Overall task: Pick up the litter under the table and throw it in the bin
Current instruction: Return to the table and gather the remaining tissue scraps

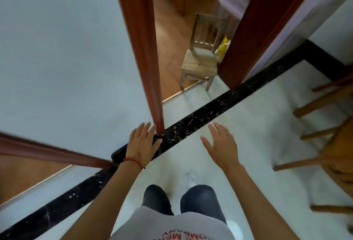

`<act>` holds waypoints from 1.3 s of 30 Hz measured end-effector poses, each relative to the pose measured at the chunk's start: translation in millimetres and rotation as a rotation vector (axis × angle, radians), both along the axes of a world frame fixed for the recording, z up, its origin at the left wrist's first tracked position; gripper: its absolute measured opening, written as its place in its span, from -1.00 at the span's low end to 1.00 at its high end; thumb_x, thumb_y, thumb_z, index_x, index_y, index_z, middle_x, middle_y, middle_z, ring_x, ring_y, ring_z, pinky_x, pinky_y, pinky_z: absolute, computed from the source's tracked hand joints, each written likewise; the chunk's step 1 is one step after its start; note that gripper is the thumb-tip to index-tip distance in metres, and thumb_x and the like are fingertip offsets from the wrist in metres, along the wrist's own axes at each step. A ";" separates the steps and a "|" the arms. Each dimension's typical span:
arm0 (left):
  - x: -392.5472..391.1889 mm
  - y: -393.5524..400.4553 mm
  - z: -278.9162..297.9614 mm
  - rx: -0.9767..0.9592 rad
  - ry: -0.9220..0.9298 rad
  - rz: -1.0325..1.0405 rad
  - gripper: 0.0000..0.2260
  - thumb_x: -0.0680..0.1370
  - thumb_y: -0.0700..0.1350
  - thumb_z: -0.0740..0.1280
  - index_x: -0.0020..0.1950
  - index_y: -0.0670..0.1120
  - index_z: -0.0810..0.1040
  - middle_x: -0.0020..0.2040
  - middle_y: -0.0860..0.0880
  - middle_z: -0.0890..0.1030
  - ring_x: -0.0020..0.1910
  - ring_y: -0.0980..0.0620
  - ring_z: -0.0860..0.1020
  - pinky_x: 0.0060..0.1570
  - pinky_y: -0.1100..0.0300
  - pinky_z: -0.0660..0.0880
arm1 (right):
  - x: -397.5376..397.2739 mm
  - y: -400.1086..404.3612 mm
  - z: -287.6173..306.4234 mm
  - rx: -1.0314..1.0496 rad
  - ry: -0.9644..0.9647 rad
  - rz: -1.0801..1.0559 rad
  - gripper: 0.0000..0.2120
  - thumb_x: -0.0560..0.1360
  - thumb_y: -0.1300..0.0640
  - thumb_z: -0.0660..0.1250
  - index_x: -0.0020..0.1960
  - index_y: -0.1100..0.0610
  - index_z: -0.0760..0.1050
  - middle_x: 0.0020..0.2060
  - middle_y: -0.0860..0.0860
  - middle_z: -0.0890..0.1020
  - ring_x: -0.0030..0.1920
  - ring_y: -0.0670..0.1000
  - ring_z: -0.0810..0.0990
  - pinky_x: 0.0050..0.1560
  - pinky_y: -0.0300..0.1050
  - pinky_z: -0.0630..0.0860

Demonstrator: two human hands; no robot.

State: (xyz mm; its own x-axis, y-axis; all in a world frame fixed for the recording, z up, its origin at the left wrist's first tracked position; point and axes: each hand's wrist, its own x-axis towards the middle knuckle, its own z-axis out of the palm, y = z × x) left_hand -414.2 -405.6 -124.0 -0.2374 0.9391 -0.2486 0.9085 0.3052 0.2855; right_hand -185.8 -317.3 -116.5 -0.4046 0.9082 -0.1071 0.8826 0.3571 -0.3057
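Left hand (142, 142): fingers straight, holding nothing, held out over the black floor strip (200, 117). Right hand (222, 146): fingers spread, likewise empty. No litter or bin is identifiable in view; wooden legs (313, 109) at right may belong to the table. A yellow bag (222, 47) lies beside the small chair (200, 62) beyond the doorway; whether it is litter cannot be told. Litter is probably light and crushable: pinch at an edge.

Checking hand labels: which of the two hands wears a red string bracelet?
The left hand: a red cord circles its wrist. The right hand has a bare wrist. Both are open and empty.
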 end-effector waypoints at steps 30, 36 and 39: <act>290.5 -81.1 13.7 0.038 -0.053 -1.240 -0.22 0.37 0.27 -0.29 0.45 -0.12 0.15 0.50 -0.12 0.17 0.49 -0.09 0.07 0.44 0.00 0.00 | 209.5 -368.2 18.9 0.018 0.070 -1.359 -0.53 0.52 -0.05 0.25 0.32 0.20 0.37 0.33 0.17 0.44 0.37 0.16 0.36 0.30 0.08 0.35; 366.0 -148.9 14.3 0.034 -0.077 -1.444 -0.27 0.42 0.24 -0.18 0.40 -0.18 0.28 0.44 -0.20 0.28 0.44 -0.18 0.20 0.40 -0.09 0.14 | 240.2 -467.3 17.1 -0.002 0.052 -1.577 -0.51 0.53 -0.08 0.20 0.37 0.17 0.32 0.37 0.14 0.39 0.40 0.12 0.30 0.35 0.04 0.28; 400.0 -183.5 10.4 0.041 -0.076 -1.552 -0.36 0.47 0.18 -0.05 0.30 -0.24 0.41 0.33 -0.27 0.43 0.34 -0.26 0.36 0.29 -0.16 0.31 | 251.2 -511.8 15.9 -0.003 0.053 -1.677 -0.52 0.53 -0.07 0.22 0.35 0.17 0.34 0.36 0.14 0.40 0.39 0.13 0.32 0.33 0.04 0.30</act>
